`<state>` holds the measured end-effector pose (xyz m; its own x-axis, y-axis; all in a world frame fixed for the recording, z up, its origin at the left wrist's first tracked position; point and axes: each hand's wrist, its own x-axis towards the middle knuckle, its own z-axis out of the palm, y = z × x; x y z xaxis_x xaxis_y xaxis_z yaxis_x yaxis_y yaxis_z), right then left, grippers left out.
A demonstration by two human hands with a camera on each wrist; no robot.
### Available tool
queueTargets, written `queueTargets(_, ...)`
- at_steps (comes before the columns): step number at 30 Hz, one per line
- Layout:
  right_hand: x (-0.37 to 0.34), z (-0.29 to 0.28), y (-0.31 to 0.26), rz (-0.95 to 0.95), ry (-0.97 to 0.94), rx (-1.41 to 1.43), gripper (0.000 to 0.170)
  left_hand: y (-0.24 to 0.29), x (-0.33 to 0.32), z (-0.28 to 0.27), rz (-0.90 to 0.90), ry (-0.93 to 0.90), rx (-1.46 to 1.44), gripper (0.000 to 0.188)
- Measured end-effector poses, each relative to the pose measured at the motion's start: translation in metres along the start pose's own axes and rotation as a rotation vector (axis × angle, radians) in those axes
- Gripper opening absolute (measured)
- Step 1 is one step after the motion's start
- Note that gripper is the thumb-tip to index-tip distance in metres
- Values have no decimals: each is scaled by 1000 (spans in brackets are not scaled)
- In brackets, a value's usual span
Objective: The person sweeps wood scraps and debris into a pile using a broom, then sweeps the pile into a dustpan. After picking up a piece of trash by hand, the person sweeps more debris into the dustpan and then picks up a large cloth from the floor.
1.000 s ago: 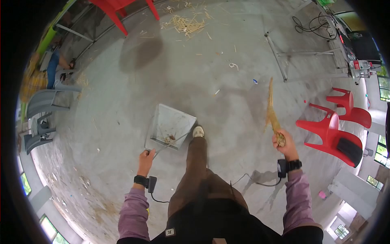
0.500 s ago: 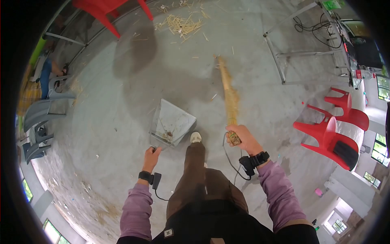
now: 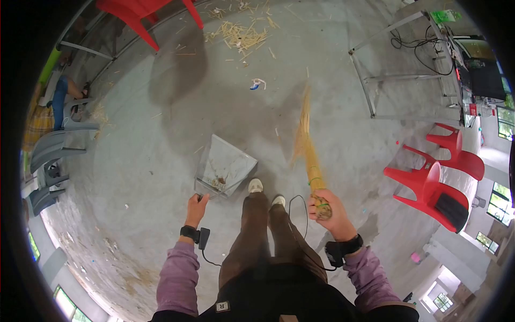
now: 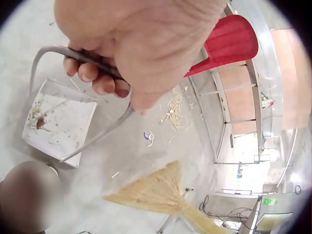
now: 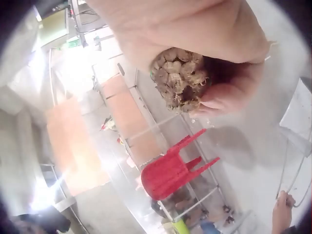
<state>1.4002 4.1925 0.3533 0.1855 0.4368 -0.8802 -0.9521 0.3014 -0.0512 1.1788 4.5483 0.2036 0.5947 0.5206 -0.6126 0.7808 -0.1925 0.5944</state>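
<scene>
In the head view my left hand [image 3: 196,210] grips the handle of a metal dustpan [image 3: 233,156] that rests on the floor. The left wrist view shows the fingers curled round the dark grip of its bent handle [image 4: 100,135]; brown debris [image 4: 40,122] lies inside the pan. My right hand [image 3: 331,214] holds a straw broom [image 3: 311,161] by its bundled end, its bristles spread on the floor to the right of the dustpan. Beyond the bristles lies a blue and white scrap [image 3: 257,84]. A short white stick [image 3: 277,133] lies between broom and dustpan.
A pile of pale straw pieces [image 3: 241,35] lies farther ahead, near a red chair [image 3: 145,19]. Red chairs [image 3: 424,180] stand at right, below a metal table frame [image 3: 370,86] with cables. Grey chairs [image 3: 59,145] and a seated person [image 3: 63,99] are at left.
My right hand has swung the broom leftward and drawn it back slightly. The blue scrap and white scrap now lie together farther left. The dustpan has turned slightly; a second shoe shows.
</scene>
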Motion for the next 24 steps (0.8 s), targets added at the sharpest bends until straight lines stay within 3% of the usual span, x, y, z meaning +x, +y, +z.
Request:
queueTargets(3,30,23,8,-4,29,138,13,7,-3,2,-41,12,0,39)
queueTargets(6,52,52,12,16,-112,199,14,3,1,6,-62,11,-58,38)
queueTargets(12,50,40,-40,55,-265,269,21,-2,8,7,-93,24,-27,40)
queueTargets(16,8,11,-73,-15,-202,66,21,10,11,10,-81,25,-16,40)
queueTargets(21,-14,-22,-103,-165,85,-378,19,28,22,18,-107,50,-8,40)
queueTargets(24,-12,-38,-136,-203,183,-336,15,48,23,22,-136,71,-33,39)
